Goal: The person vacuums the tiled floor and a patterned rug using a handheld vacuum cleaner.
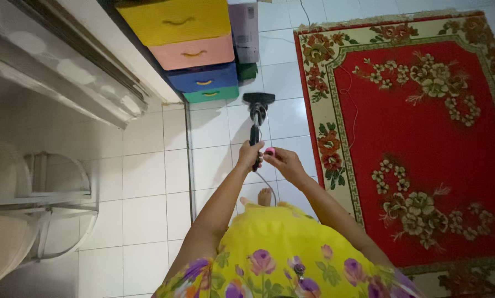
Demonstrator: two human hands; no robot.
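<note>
I watched the left hand (pixel 249 155) wrapped tight around the handle of the black stick vacuum (pixel 256 118), its head (pixel 258 99) on the white tile floor (pixel 148 171) well ahead of that hand, near the stacked coloured drawers (pixel 195 52); the right hand (pixel 283 160), just beside the left, pinched a small pink part (pixel 269 151) on the handle. I judged the step to be setting the vacuum's control; the next move called for a firm left grip while the right fingers worked that part.
</note>
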